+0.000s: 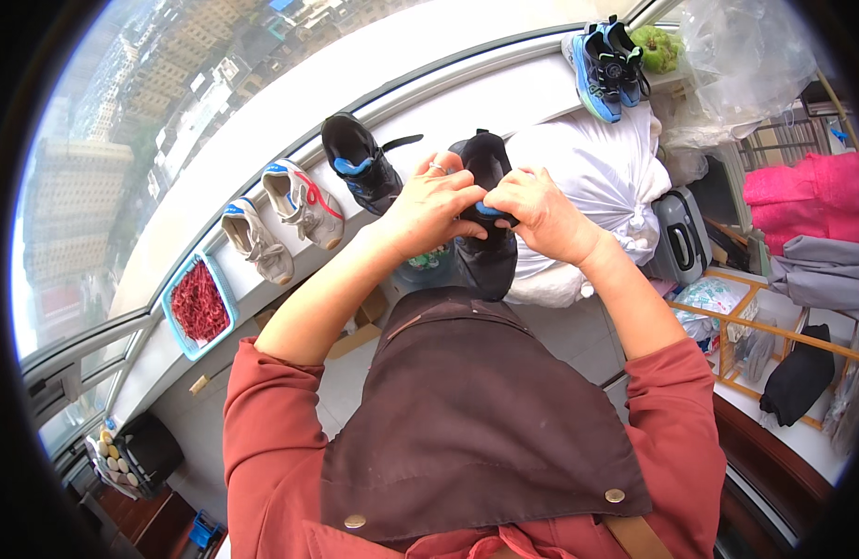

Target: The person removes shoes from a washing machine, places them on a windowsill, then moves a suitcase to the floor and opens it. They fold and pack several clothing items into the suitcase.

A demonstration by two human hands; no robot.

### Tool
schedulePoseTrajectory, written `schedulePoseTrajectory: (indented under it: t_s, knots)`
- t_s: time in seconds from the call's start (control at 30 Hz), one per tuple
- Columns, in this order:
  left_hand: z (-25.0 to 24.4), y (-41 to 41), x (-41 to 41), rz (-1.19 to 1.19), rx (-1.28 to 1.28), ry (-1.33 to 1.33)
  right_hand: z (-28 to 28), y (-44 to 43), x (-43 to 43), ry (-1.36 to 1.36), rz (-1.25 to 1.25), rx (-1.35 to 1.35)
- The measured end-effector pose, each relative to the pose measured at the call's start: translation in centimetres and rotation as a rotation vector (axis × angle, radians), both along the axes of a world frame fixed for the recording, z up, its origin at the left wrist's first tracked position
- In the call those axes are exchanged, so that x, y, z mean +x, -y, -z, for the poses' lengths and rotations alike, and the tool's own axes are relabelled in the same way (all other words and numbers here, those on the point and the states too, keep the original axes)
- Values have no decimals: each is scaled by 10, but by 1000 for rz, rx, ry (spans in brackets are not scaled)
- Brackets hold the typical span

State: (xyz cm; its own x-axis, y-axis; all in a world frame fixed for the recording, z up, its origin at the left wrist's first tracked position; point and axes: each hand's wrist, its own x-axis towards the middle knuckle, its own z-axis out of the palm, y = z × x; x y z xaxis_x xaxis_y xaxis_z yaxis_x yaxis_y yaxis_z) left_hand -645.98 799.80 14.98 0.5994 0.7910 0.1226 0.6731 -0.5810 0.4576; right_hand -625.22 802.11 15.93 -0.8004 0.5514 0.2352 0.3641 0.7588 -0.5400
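A black shoe (487,262) with a blue-lined tongue stands with its toe toward me. My left hand (440,206) wears a ring and grips the shoe on its left side near the opening. On the other side my right hand (541,213) pinches the shoe's blue-edged tongue (491,209). The fingers hide part of the laces and collar. Its black mate (359,164), also blue inside, rests on the white windowsill (429,115) to the left, its strap hanging loose. Farther left are two light grey-beige sneakers (305,202) with red and blue trim.
A blue basket (227,293) of dried red strands sits at the sill's left end. Right of the shoe lies a white knotted cloth bundle (576,182). Blue-and-black shoes (604,70) stand behind it. A grey suitcase (681,234) and wooden rack (758,318) are at right.
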Motion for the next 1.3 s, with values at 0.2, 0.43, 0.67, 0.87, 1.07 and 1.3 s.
schedulePoseTrajectory:
  t_s: [0.2,0.43,0.67,0.87,1.07,1.3]
  knots:
    - [44,-52,3,-315,154,130,32,-90,-10,-68,76,-9]
    - [108,-128,3,-523,304,20,103,-172,-37,-81,127,117]
    - [103,-137,2,-502,266,-94,122,-188,-34,-96,37,162]
    - [111,-141,17,-569,196,-93,121,-188,-21,-114,112,213]
    - [108,-140,19,-627,124,-57,123,-206,52,-224,516,115]
    - [95,-142,32,-641,133,-24,183,-259,192,-332,1294,-158]
